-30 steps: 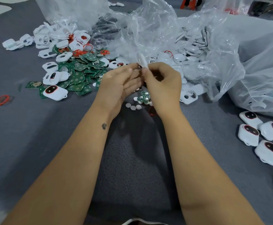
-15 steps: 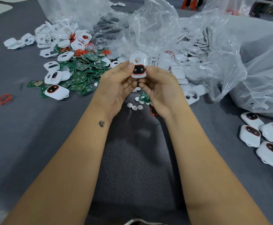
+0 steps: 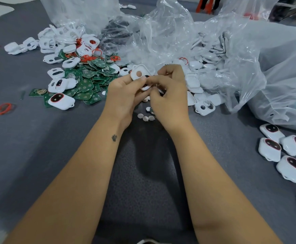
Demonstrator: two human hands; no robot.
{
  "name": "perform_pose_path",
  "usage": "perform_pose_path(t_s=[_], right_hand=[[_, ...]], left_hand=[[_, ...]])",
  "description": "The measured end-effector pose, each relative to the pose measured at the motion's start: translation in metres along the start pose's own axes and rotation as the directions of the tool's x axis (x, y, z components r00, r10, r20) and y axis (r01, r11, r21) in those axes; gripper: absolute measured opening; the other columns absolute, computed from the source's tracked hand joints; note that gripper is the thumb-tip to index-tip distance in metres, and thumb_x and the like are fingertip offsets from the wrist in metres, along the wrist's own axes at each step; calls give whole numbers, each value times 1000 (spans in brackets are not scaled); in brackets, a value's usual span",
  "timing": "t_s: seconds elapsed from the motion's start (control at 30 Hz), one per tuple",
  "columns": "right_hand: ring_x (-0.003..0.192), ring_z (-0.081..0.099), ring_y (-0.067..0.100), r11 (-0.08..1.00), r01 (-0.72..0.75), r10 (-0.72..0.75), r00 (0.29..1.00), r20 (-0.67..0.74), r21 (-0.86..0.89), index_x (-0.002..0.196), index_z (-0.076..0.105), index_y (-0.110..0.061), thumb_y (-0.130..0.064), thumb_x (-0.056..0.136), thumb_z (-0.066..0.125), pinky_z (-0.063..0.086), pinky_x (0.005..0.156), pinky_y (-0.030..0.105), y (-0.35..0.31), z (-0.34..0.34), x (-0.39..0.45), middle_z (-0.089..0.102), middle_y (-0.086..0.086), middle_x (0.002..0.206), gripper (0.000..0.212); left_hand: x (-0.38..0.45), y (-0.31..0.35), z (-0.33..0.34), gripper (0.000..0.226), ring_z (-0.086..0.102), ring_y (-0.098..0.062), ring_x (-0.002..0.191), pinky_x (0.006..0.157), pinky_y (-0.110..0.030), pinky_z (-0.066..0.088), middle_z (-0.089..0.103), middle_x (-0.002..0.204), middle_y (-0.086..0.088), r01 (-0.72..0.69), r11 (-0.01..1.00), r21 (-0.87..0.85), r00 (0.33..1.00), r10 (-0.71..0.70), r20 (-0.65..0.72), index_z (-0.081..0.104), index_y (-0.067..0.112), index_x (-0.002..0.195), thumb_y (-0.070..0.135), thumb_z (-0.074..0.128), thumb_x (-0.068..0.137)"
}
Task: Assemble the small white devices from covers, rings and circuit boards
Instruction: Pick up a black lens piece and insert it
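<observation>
Left hand (image 3: pixel 124 95) pinching white cover (image 3: pixel 138 72), right hand (image 3: pixel 170 95) pinching device (image 3: pixel 146 87) just below it, both raised over table (image 3: pixel 29 147). Boards (image 3: pixel 89 80) lying left of hands; finished devices (image 3: pixel 280 148) lying far right.

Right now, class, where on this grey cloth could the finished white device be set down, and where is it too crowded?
Free: grey cloth left of the forearms, below the green circuit boards; also between the right forearm and the finished white devices. Crowded: around the clear plastic bags.
</observation>
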State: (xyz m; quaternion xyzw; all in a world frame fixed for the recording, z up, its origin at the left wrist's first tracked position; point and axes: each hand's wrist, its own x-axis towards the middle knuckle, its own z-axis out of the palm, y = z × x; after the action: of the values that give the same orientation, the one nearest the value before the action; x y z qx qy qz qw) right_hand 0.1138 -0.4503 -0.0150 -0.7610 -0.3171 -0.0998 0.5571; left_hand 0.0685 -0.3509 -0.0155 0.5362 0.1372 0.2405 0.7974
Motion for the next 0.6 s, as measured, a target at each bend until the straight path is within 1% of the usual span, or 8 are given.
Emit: perform_pose_path(t_s=[0.1,0.2,0.23,0.27,0.33,0.4,0.47,0.6], right_hand=[[86,51,-4,967,-166,167,986,9,191,87,75,-9,15,78,50,43,75,10,-5,-2,3,49,-2,102,36],[89,58,11,924,-251,268,963,-21,288,80,73,-17,12,78,50,49,82,23,-4,-7,5,58,1,100,38],[87,59,12,937,-257,270,962,-26,235,78,72,-18,9,78,50,49,81,26,-3,-9,5,61,0,95,35],[82,58,10,964,-242,244,970,-3,114,77,72,-17,5,78,51,48,78,26,-1,-12,5,62,-3,90,31],[80,57,9,969,-112,151,974,169,-220,76,72,-15,-5,78,53,48,75,29,3,-14,4,62,-6,83,22],[88,55,17,904,60,104,929,354,-423,78,72,-14,-13,77,59,48,79,36,5,-13,2,59,-2,84,13],[93,51,21,877,125,92,904,417,-463,80,72,-15,-15,76,65,46,81,38,6,-12,2,53,-5,83,8],[94,51,21,889,126,72,911,406,-440,78,72,-15,-12,76,67,44,81,36,10,-14,4,51,-5,84,6]], left_hand=[[0,3,-2,16,73,-17,82,79,-25,59,73,85,-8,14,998,-65,999,-16,-34,67,-1,93,-1,52,98],[2,6,-4,16,74,-18,76,70,-21,58,75,79,-8,22,990,-139,990,-41,-138,68,0,88,-3,54,96],[3,7,-5,16,74,-19,75,67,-20,57,75,79,-9,18,989,-145,983,-44,-178,67,0,88,-3,54,96],[4,7,-5,15,74,-19,74,65,-19,57,74,82,-10,15,989,-144,977,-45,-210,67,0,87,-3,55,95],[5,7,-7,15,74,-18,73,64,-19,57,72,92,-15,10,991,-132,969,-42,-242,66,1,87,-3,55,95],[6,6,-7,17,73,-18,72,66,-20,58,70,94,-16,7,992,-124,967,-38,-250,66,2,86,-4,53,96],[7,6,-8,18,73,-19,72,66,-21,58,70,89,-15,12,991,-135,964,-47,-261,65,2,84,-4,53,96],[9,6,-9,14,73,-21,76,70,-23,59,70,92,-17,25,989,-143,965,-61,-256,66,0,85,-4,55,94]])
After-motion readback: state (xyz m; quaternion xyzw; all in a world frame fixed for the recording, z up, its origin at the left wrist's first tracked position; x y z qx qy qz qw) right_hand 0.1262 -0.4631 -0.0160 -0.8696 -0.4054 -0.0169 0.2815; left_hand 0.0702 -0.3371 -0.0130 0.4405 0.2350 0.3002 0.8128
